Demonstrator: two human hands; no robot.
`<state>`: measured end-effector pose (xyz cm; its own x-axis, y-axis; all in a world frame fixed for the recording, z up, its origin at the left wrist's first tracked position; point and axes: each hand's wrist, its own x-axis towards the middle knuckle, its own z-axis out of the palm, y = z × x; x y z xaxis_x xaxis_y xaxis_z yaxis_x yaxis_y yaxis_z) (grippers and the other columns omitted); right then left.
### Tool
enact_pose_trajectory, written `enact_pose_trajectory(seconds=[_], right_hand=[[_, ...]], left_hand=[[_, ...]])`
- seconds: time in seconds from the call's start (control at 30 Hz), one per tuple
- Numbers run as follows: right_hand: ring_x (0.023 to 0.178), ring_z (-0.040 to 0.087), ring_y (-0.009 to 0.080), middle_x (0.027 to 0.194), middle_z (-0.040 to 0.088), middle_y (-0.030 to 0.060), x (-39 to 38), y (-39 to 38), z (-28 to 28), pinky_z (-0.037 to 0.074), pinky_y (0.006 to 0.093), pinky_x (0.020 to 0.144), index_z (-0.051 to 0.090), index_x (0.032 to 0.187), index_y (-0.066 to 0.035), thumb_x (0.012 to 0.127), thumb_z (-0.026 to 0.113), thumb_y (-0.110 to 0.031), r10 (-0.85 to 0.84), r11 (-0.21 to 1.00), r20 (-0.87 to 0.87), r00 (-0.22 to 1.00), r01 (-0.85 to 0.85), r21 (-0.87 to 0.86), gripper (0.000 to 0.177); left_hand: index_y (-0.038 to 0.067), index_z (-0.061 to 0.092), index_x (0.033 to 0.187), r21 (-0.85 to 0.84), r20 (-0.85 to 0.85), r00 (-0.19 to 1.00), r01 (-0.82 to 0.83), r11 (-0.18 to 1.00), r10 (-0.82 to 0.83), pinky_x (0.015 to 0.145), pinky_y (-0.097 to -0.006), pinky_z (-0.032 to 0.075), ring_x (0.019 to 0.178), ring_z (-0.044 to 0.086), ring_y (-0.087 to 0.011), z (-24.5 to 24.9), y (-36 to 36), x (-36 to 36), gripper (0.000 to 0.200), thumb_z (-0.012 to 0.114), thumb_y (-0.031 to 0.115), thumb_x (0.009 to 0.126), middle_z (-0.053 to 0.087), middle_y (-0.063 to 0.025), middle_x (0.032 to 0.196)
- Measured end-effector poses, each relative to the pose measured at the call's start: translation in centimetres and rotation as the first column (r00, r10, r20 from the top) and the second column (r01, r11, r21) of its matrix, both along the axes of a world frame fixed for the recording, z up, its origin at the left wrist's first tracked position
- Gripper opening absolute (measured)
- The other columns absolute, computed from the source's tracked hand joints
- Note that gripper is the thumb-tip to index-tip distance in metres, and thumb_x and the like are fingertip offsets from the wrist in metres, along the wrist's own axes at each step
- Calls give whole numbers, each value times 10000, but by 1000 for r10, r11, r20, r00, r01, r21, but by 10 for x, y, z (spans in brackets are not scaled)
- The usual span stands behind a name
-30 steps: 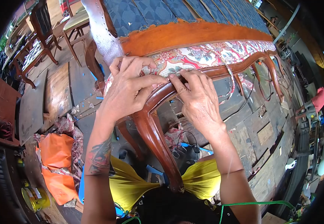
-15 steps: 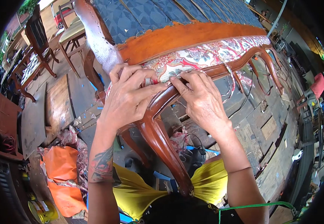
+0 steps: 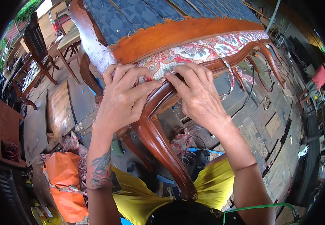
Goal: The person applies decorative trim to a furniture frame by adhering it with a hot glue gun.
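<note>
An upholstered settee stands before me, its carved wooden frame [image 3: 151, 107] glossy brown. Red, white and grey floral fabric [image 3: 192, 52] covers a band above the front rail. My left hand [image 3: 123, 92] is closed in a pinch at the fabric's lower edge, near the corner over the front leg [image 3: 156, 138]. Close beside it, my right hand [image 3: 198, 90] pinches the same edge, thumb and fingertips against the rail. A narrow floral trim strip [image 3: 233, 80] runs out to the right of that hand and dangles in a loop. Fingers mostly hide the pinched part of the trim.
Blue patterned fabric [image 3: 143, 15] lies above an orange-brown wooden panel [image 3: 192, 35]. Wooden chairs [image 3: 38, 48] stand at left. Orange material [image 3: 67, 187] and fabric scraps lie on the plank floor [image 3: 59, 108]. A dark cable [image 3: 250, 93] trails at right.
The view has shifted slightly, so the settee sits a little further left and lower. Both hands keep their pinch at the fabric edge, fingertips still close together.
</note>
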<state>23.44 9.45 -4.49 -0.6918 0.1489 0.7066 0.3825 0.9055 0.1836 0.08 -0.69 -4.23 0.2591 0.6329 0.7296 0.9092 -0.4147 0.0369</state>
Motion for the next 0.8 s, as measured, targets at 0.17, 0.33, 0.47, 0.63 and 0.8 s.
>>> enact_pose_trajectory(seconds=[0.17, 0.33, 0.47, 0.63, 0.8], right_hand=[[1354, 593, 377, 1371, 632, 202, -4, 3, -8, 491, 504, 1153, 689, 1321, 116, 888, 660, 1, 84, 994, -1, 996, -84, -64, 448], [1357, 623, 391, 1417, 633, 204, 0, 2, -11, 511, 491, 1185, 657, 1422, 47, 885, 645, 36, 80, 992, 1, 997, -79, -102, 538], [1382, 613, 390, 1447, 633, 202, 2, -1, -13, 504, 493, 1193, 647, 1471, -15, 888, 645, 35, 58, 988, 27, 998, -54, -142, 585], [1387, 617, 379, 1460, 638, 186, 2, 0, -19, 498, 518, 1185, 654, 1465, -23, 903, 670, -27, 25, 997, 46, 999, -22, -69, 562], [1385, 620, 375, 1468, 636, 181, -1, -5, -18, 499, 519, 1176, 661, 1449, -7, 910, 670, -41, -3, 998, 43, 999, 6, -70, 540]], left_hand=[[198, 867, 1185, 6, -5, 1000, 2, 1000, -2, 1136, -470, 355, 1215, 609, -294, 0, 0, -1, 409, 769, 1, 840, 723, -31, 1229], [188, 865, 1179, -4, 11, 1000, 5, 1000, -5, 1139, -474, 354, 1216, 609, -293, -2, -1, -1, 397, 770, 1, 842, 724, -31, 1232], [185, 864, 1172, 7, 3, 1000, 4, 1000, -4, 1135, -465, 357, 1214, 608, -295, -4, 0, -3, 368, 795, 24, 848, 727, -26, 1232], [184, 866, 1108, 49, 29, 1000, -5, 999, 4, 1121, -463, 367, 1191, 623, -278, -6, -1, -4, 310, 811, 41, 838, 732, -13, 1191], [174, 861, 1059, 45, 29, 1000, -1, 999, 0, 1103, -463, 378, 1165, 636, -264, -7, -6, -6, 267, 821, 47, 828, 732, -8, 1140]])
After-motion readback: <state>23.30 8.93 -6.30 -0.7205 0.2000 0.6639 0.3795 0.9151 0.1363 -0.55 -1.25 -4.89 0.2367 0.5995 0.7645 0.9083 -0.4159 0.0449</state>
